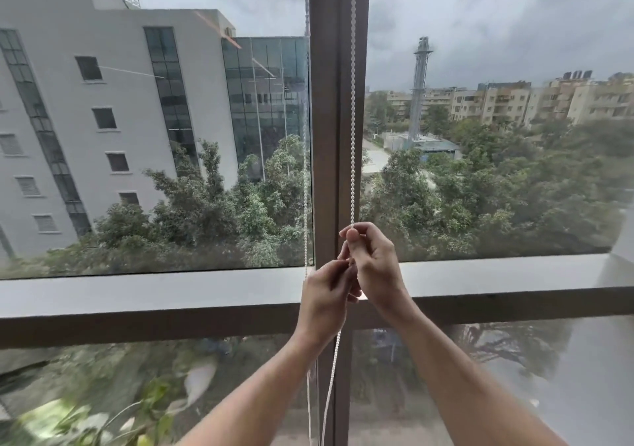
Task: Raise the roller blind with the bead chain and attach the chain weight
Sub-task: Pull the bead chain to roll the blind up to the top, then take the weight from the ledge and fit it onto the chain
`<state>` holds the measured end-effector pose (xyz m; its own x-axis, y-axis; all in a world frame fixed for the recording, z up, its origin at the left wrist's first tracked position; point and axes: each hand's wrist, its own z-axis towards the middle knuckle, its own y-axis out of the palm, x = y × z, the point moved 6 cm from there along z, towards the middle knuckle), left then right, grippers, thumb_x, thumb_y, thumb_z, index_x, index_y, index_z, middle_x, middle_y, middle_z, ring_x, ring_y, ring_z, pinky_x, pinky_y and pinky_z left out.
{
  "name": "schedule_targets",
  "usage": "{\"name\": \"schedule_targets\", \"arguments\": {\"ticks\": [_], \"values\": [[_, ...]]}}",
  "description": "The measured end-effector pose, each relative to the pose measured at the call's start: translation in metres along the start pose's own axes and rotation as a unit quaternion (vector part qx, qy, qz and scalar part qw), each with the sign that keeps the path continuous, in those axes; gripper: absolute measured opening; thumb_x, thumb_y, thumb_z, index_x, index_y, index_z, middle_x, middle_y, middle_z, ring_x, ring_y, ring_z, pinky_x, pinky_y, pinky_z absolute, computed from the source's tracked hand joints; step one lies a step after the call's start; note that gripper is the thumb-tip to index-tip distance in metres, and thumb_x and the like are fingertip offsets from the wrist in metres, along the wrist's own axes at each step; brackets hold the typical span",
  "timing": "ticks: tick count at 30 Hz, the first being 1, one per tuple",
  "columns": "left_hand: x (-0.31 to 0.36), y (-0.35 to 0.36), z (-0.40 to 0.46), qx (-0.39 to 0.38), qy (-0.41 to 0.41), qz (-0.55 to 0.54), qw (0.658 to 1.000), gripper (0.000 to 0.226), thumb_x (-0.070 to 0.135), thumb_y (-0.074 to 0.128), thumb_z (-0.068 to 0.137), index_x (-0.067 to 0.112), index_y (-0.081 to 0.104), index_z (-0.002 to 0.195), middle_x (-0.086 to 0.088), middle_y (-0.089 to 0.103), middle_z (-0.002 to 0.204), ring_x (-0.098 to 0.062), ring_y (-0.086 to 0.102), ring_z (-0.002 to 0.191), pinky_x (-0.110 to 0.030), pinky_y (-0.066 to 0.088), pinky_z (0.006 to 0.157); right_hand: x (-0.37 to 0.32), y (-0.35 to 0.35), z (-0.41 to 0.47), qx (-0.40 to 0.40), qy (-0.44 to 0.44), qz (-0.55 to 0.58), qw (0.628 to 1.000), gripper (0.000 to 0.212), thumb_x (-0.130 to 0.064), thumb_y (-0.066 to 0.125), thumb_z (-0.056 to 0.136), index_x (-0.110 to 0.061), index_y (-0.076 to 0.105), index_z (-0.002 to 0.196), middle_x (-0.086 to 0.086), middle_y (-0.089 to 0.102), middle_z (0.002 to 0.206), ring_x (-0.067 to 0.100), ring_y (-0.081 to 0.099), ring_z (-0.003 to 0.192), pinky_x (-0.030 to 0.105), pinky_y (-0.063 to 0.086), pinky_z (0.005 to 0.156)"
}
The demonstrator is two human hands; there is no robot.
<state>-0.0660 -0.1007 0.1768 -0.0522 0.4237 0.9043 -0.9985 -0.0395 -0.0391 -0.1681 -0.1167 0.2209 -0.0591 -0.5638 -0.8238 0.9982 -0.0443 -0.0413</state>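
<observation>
A white bead chain [352, 119] hangs in two strands in front of the brown window post [334, 137]. The right strand drops from the top of the view into my right hand [372, 263], whose fingers pinch it at about sill height. The left strand [306, 188] passes behind my left hand [326, 294], which is closed just below and left of the right hand. Both strands continue down below my wrists to the bottom edge. Neither the roller blind nor a chain weight is in view.
A grey sill and brown crossbar [154, 308] run across the window at hand height. Glass panes lie above and below it. Blurred green leaves of a plant [103, 411] sit at the lower left.
</observation>
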Motion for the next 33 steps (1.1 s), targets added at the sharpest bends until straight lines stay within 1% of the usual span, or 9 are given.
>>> {"name": "schedule_targets", "arguments": {"ticks": [4, 7, 10, 15, 17, 19, 25, 29, 33], "values": [[-0.034, 0.002, -0.018, 0.003, -0.034, -0.017, 0.999, 0.028, 0.011, 0.055, 0.099, -0.002, 0.066, 0.077, -0.006, 0.061, 0.06, -0.017, 0.055, 0.055, -0.034, 0.047, 0.055, 0.035, -0.004, -0.02, -0.009, 0.021, -0.002, 1.0, 0.009, -0.033, 0.058, 0.095, -0.037, 0.062, 0.088, -0.003, 0.065, 0.065, 0.009, 0.059, 0.057, 0.026, 0.049, 0.056], [-0.055, 0.002, -0.029, 0.007, -0.056, -0.014, 0.998, 0.027, 0.008, 0.055, 0.099, 0.0, 0.067, 0.077, 0.0, 0.062, 0.058, -0.015, 0.055, 0.055, -0.028, 0.046, 0.055, 0.057, -0.004, -0.033, -0.035, 0.048, 0.009, 0.998, 0.002, -0.042, 0.064, 0.09, -0.04, 0.062, 0.089, -0.003, 0.065, 0.068, 0.011, 0.059, 0.055, 0.03, 0.049, 0.051], [-0.072, 0.003, -0.039, 0.012, -0.084, -0.033, 0.996, 0.025, 0.009, 0.058, 0.098, 0.007, 0.07, 0.077, -0.002, 0.063, 0.06, -0.018, 0.056, 0.056, -0.032, 0.047, 0.057, 0.08, -0.011, -0.043, -0.05, 0.068, 0.024, 0.996, 0.022, -0.056, 0.07, 0.081, -0.039, 0.064, 0.092, -0.004, 0.064, 0.068, 0.013, 0.059, 0.056, 0.034, 0.051, 0.049], [-0.098, 0.002, -0.059, 0.038, -0.13, -0.059, 0.989, 0.016, 0.015, 0.066, 0.093, 0.019, 0.078, 0.084, -0.004, 0.069, 0.065, -0.016, 0.06, 0.058, -0.027, 0.052, 0.058, 0.122, -0.051, -0.048, 0.093, 0.082, -0.063, 0.99, 0.007, -0.032, 0.067, 0.092, -0.03, 0.061, 0.094, -0.004, 0.062, 0.071, 0.008, 0.056, 0.062, 0.033, 0.048, 0.062], [-0.106, 0.001, -0.067, 0.046, -0.14, -0.064, 0.987, 0.016, 0.018, 0.066, 0.091, 0.022, 0.079, 0.083, -0.003, 0.069, 0.065, -0.017, 0.06, 0.059, -0.027, 0.053, 0.06, 0.136, -0.072, -0.046, 0.183, 0.106, -0.108, 0.971, 0.013, -0.027, 0.067, 0.092, -0.031, 0.056, 0.099, -0.005, 0.061, 0.078, 0.003, 0.057, 0.067, 0.033, 0.05, 0.068], [-0.11, -0.001, -0.073, 0.056, -0.149, -0.075, 0.984, 0.014, 0.025, 0.067, 0.086, 0.022, 0.08, 0.082, -0.005, 0.07, 0.066, -0.018, 0.06, 0.059, -0.029, 0.053, 0.06, 0.147, -0.087, -0.04, 0.223, 0.132, -0.139, 0.956, 0.024, -0.027, 0.067, 0.091, -0.024, 0.053, 0.111, 0.0, 0.06, 0.09, 0.01, 0.058, 0.08, 0.039, 0.052, 0.079], [-0.117, -0.004, -0.088, 0.052, -0.135, -0.032, 0.989, 0.014, 0.023, 0.066, 0.088, 0.024, 0.078, 0.095, 0.002, 0.074, 0.08, -0.011, 0.064, 0.07, -0.024, 0.054, 0.069, 0.177, -0.097, -0.01, 0.116, 0.2, -0.231, 0.945, 0.061, -0.027, 0.073, 0.087, -0.004, 0.045, 0.137, 0.013, 0.055, 0.13, 0.027, 0.054, 0.115, 0.044, 0.043, 0.102], [-0.11, -0.002, -0.092, 0.038, -0.11, 0.027, 0.993, 0.018, 0.016, 0.064, 0.093, 0.029, 0.076, 0.099, 0.003, 0.071, 0.097, -0.02, 0.067, 0.079, -0.036, 0.058, 0.078, 0.189, -0.095, -0.001, 0.063, 0.223, -0.266, 0.936, 0.053, -0.026, 0.072, 0.089, -0.007, 0.052, 0.134, 0.014, 0.059, 0.132, 0.032, 0.055, 0.119, 0.044, 0.043, 0.103], [-0.102, 0.003, -0.097, 0.011, -0.099, 0.039, 0.994, 0.024, 0.013, 0.065, 0.093, 0.034, 0.075, 0.097, 0.005, 0.069, 0.095, -0.002, 0.067, 0.086, -0.02, 0.052, 0.082, 0.192, -0.099, 0.001, 0.085, 0.249, -0.246, 0.933, 0.035, -0.022, 0.07, 0.089, -0.013, 0.061, 0.122, 0.01, 0.068, 0.121, 0.028, 0.064, 0.104, 0.045, 0.052, 0.092]]}}
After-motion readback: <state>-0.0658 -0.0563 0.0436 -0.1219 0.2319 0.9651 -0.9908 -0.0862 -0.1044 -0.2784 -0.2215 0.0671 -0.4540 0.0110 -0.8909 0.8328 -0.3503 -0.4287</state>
